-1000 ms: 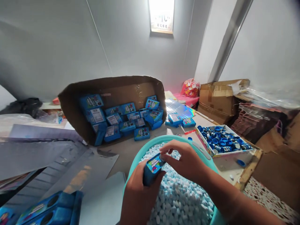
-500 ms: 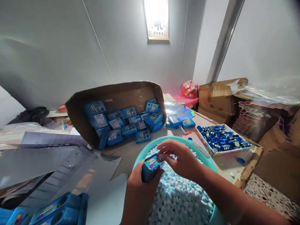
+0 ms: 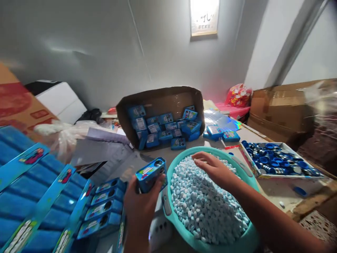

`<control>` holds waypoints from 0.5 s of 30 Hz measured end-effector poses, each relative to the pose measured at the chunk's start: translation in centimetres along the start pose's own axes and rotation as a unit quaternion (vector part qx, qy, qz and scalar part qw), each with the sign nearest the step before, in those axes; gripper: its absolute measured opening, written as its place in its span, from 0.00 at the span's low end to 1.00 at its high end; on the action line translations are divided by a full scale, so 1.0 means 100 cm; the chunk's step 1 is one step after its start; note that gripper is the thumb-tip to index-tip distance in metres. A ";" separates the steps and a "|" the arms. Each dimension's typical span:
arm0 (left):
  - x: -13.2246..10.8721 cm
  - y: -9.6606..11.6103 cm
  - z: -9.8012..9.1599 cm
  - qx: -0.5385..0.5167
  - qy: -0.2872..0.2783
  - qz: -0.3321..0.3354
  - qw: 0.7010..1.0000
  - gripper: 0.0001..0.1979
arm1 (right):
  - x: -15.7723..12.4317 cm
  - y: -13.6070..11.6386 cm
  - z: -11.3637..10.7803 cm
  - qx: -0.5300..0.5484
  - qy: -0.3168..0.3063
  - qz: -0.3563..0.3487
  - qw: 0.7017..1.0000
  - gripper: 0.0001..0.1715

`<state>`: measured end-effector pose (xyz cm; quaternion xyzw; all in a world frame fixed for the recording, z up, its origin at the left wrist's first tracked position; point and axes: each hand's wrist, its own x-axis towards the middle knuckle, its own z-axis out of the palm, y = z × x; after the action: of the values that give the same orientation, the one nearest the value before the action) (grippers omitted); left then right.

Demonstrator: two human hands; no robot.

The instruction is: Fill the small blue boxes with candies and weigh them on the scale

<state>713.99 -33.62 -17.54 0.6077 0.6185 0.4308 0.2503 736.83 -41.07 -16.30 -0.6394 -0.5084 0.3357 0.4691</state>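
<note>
My left hand (image 3: 140, 207) grips a small blue candy box (image 3: 150, 174), tilted, with a dark round hole in its end. It is held left of a teal basin (image 3: 183, 230) heaped with small white and pale blue candies (image 3: 200, 207). Over the candies hovers my right hand (image 3: 214, 168), fingers stretched out and nothing visible in them. Just left of my left hand stand similar blue boxes (image 3: 101, 207) with round dark holes, beside larger rows of blue boxes (image 3: 34, 196).
Behind the basin, a cardboard box (image 3: 163, 102) on its side holds several blue boxes. At right lies a tray (image 3: 286, 177) of blue round caps, with a loose cap (image 3: 299, 191) near it. A few blue boxes (image 3: 214, 131) rest on the table; cartons (image 3: 276, 109) stand behind.
My left hand has carried the blue box left, away from over the basin. My right hand has come off the box and its fingers have opened. The view has turned left.
</note>
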 end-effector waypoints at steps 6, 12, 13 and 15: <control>0.006 -0.057 -0.034 -0.093 0.041 -0.010 0.995 0.36 | -0.016 0.002 0.007 -0.289 -0.211 -0.115 0.927 0.26; -0.002 -0.088 -0.034 0.039 -0.030 0.046 0.998 0.29 | -0.014 0.009 0.002 -0.293 -0.233 -0.134 0.918 0.17; -0.005 -0.090 -0.037 0.040 0.004 0.089 0.995 0.29 | -0.013 0.010 0.002 -0.292 -0.231 -0.143 0.917 0.16; -0.010 -0.093 -0.047 0.022 0.100 0.176 0.979 0.26 | -0.013 0.013 0.001 -0.291 -0.222 -0.161 0.917 0.16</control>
<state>705.22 -34.61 -23.13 0.6662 0.5331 0.5128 0.0947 736.81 -42.33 -17.60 -0.5666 -0.7705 0.2260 0.1848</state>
